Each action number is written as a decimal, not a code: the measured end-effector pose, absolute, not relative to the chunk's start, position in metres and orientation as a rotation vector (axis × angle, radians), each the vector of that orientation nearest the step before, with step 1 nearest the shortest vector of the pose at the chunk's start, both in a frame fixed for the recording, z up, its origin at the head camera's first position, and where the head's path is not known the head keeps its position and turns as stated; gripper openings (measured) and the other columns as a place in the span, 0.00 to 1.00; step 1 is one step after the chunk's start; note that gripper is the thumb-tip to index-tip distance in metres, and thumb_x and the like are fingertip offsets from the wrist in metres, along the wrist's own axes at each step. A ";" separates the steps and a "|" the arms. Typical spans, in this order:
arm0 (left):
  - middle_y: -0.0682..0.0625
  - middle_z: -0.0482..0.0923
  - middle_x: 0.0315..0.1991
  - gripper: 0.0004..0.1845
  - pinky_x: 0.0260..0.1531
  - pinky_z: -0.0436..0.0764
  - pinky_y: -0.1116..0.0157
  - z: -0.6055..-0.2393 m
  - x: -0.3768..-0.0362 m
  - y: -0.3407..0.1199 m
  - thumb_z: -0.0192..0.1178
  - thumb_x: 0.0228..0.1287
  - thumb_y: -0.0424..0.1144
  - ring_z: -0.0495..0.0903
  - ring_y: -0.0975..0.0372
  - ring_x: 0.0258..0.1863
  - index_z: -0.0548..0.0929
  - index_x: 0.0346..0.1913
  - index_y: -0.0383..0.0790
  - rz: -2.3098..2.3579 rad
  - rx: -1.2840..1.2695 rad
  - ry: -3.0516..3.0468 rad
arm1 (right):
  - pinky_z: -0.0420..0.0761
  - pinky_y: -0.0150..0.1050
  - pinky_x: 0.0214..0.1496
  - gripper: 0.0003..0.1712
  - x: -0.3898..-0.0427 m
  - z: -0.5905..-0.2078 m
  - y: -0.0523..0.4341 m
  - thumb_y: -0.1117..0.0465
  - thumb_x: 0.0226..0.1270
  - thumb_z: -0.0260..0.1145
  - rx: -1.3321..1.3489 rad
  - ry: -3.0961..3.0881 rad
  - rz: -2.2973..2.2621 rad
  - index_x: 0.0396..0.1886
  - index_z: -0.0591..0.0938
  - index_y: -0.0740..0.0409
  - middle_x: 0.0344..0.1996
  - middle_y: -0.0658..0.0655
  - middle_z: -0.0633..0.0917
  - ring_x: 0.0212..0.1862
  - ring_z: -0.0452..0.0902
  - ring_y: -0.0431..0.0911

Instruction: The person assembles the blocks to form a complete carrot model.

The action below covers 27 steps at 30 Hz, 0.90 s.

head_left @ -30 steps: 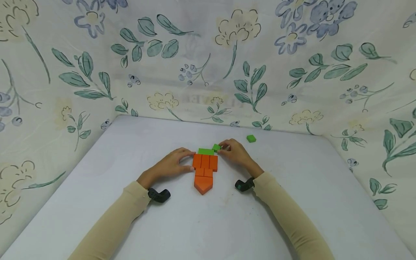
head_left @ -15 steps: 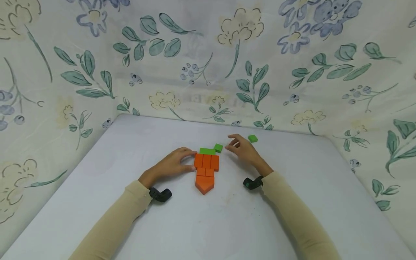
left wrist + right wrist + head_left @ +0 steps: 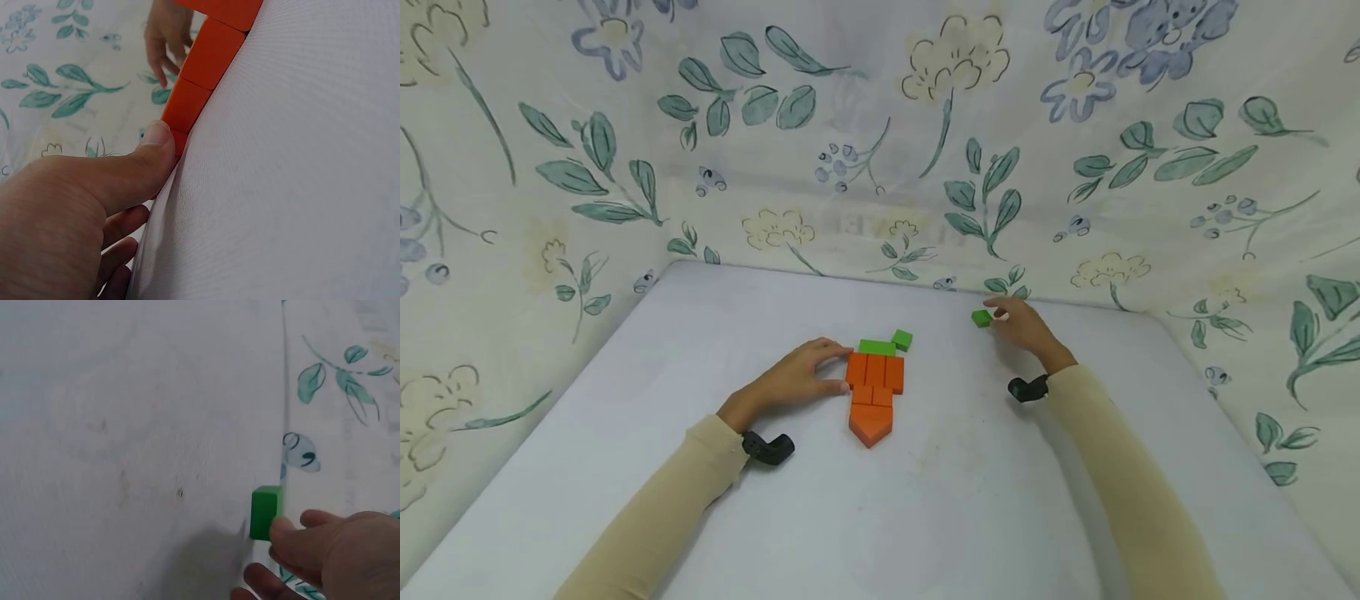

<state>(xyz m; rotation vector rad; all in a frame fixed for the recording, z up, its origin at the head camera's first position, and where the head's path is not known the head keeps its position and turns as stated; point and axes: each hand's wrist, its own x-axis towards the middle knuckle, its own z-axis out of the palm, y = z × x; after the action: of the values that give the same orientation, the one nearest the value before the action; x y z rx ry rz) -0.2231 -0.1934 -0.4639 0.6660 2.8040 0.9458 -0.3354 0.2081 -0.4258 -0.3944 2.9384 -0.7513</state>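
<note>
Several orange blocks (image 3: 872,392) lie flat on the white table (image 3: 925,500) in a carrot shape, point toward me. A long green block (image 3: 877,347) and a small green cube (image 3: 902,339) sit at its far end. My left hand (image 3: 797,379) rests against the carrot's left side. Its thumb (image 3: 153,153) presses an orange block (image 3: 187,106) and its fingers are relaxed. My right hand (image 3: 1022,327) is at the back right, where its fingertips (image 3: 284,528) touch a second green cube (image 3: 981,317) (image 3: 265,512) near the table's far edge. The cube stands on the table, not lifted.
Flowered cloth (image 3: 880,150) hangs close behind the table and down both sides. The far table edge (image 3: 284,425) runs right beside the second cube. A black wrist device (image 3: 767,448) sits on each forearm.
My right hand let go of the small green cube beside the long green block. It then moved right and away to the lone cube at the back. The left hand stayed put.
</note>
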 end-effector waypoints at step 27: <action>0.48 0.71 0.68 0.37 0.70 0.68 0.47 -0.464 -0.224 -0.194 0.67 0.62 0.58 0.68 0.53 0.70 0.72 0.72 0.50 0.924 0.712 2.817 | 0.77 0.55 0.62 0.23 -0.342 -0.434 0.222 0.53 0.75 0.60 -0.288 2.823 -0.779 0.63 0.76 0.61 0.60 0.64 0.78 0.61 0.73 0.59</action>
<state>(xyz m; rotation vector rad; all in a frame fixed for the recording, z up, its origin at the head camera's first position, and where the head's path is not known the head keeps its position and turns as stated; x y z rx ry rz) -0.2239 -0.1945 -0.4640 0.7125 2.8168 0.9237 -0.3421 0.2219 -0.4343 -0.2877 2.8231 -0.7790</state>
